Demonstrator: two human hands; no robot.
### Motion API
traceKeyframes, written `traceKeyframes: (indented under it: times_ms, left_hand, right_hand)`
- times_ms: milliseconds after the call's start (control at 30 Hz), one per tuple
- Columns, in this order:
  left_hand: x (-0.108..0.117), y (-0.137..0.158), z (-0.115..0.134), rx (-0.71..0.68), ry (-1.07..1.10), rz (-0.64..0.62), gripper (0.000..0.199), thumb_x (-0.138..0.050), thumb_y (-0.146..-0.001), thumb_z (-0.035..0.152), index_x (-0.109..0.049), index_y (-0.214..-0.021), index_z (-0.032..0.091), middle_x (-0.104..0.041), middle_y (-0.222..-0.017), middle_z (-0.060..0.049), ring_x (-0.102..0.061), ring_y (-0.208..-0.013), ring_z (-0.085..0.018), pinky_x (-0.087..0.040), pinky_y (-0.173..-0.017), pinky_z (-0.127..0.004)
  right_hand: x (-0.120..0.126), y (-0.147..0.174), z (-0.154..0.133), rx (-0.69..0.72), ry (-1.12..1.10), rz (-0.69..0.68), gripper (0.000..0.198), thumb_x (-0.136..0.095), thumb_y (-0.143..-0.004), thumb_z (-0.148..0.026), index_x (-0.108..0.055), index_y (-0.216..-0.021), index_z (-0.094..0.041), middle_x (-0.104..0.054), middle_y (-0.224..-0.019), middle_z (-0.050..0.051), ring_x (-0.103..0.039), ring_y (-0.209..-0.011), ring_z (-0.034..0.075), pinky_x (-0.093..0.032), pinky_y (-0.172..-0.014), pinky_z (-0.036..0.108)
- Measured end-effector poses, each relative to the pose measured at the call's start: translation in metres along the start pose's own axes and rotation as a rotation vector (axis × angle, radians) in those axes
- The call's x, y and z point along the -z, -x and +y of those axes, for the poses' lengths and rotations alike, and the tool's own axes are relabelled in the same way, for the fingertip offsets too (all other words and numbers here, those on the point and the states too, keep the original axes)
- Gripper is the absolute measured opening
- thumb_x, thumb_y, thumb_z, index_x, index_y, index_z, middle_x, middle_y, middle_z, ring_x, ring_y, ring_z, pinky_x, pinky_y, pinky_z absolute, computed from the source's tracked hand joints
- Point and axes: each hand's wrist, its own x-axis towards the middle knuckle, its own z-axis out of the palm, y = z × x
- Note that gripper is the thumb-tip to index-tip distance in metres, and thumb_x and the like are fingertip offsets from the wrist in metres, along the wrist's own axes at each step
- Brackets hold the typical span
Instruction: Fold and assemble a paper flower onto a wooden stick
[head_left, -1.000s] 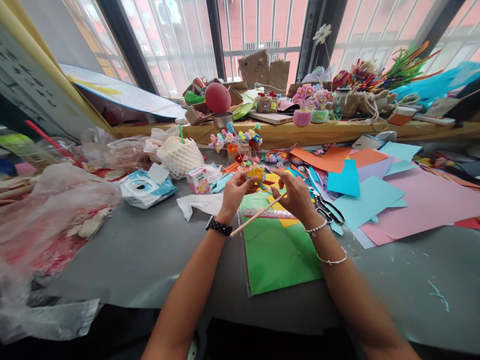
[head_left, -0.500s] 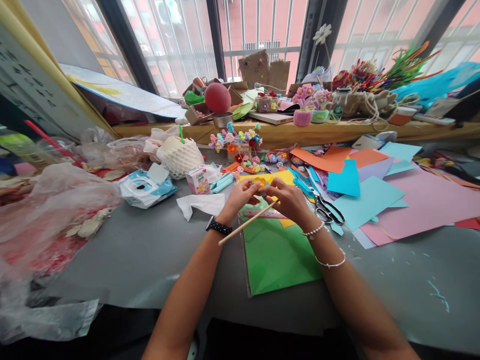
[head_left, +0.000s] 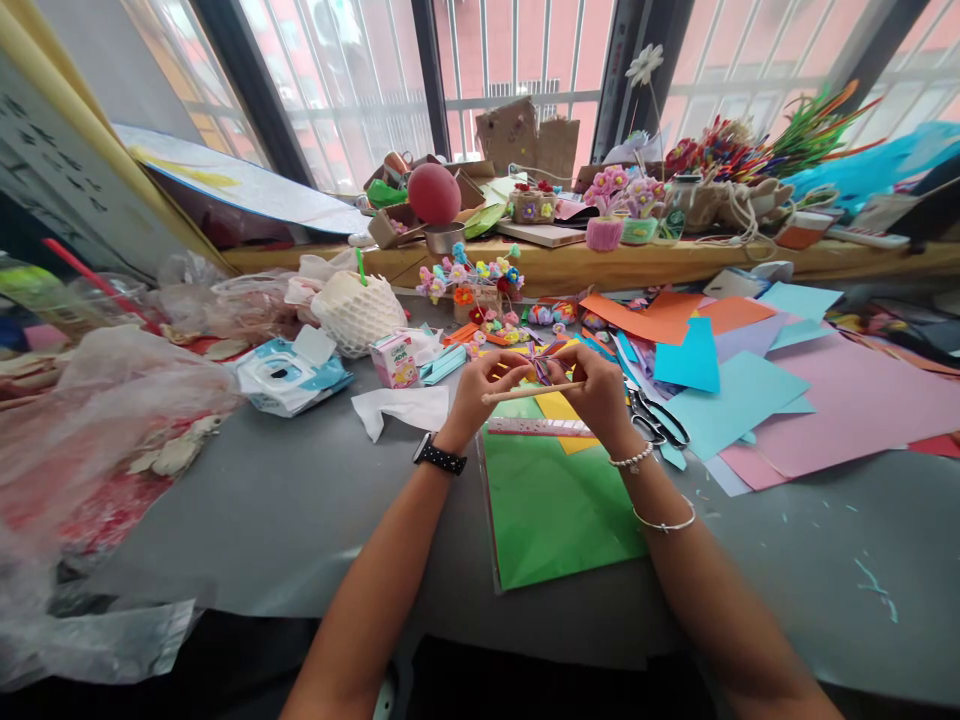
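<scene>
Wooden stick (head_left: pixel 529 392) — pale, slim, nearly level — is held in your right hand (head_left: pixel 602 395); just beyond it, your left hand (head_left: pixel 474 400) and right pinch a small, purplish folded-paper piece (head_left: pixel 541 366), creased into points, before colourful flowers (head_left: pixel 463 296).

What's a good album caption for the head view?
Left hand and right hand meet at a small colourful piece, a stick in the right, near a ruler and green sheet.
</scene>
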Motion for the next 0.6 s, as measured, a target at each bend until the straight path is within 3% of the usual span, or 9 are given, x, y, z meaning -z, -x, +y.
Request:
traceKeyframes:
  times_ms: [200, 267, 400, 600]
  left_hand:
    - [-0.0057, 0.0054, 0.0041, -0.391, -0.395, 0.017, 0.045, -0.068, -0.062, 0.04, -0.055, -0.099, 0.018, -0.057, -0.098, -0.008, -0.051, -0.093, -0.019, -0.043, -0.081, -0.035]
    - [-0.0067, 0.0061, 0.0036, -0.448, -0.483, 0.044, 0.039, -0.065, -0.066, 0.036, -0.054, -0.099, 0.018, -0.056, -0.097, -0.008, -0.05, -0.095, -0.02, -0.041, -0.084, -0.038]
    - [-0.0062, 0.0061, -0.0005, -0.405, -0.499, 0.078, 0.016, -0.056, -0.076, 0.024, -0.055, -0.09, 0.018, -0.056, -0.088, -0.005, -0.052, -0.084, -0.016, -0.044, -0.075, -0.031]
    - [-0.0062, 0.0059, -0.0018, -0.369, -0.439, 0.087, 0.011, -0.054, -0.078, 0.024, -0.057, -0.086, 0.017, -0.058, -0.085, -0.005, -0.052, -0.074, -0.013, -0.044, -0.066, -0.026]
  right_hand:
    - [-0.0004, -0.0008, -0.0015, -0.034, -0.088, -0.046, 0.008, -0.053, -0.075, -0.025, -0.057, -0.075, -0.018, -0.051, -0.052, -0.004, -0.035, -0.039, 0.006, -0.028, -0.039, 0.021]
    - [-0.001, -0.0005, -0.0013, -0.03, -0.127, -0.074, 0.01, -0.053, -0.076, -0.026, -0.058, -0.078, -0.018, -0.052, -0.053, -0.003, -0.035, -0.04, 0.006, -0.027, -0.039, 0.021]
    - [-0.0026, -0.0002, -0.0009, -0.012, -0.174, -0.139, 0.016, -0.054, -0.076, -0.03, -0.06, -0.081, -0.017, -0.053, -0.056, -0.002, -0.036, -0.042, 0.006, -0.027, -0.04, 0.021]
    - [-0.0026, -0.0006, -0.0007, -0.018, -0.178, -0.124, 0.02, -0.055, -0.076, -0.032, -0.06, -0.084, -0.015, -0.056, -0.06, -0.001, -0.038, -0.044, 0.006, -0.029, -0.042, 0.021]
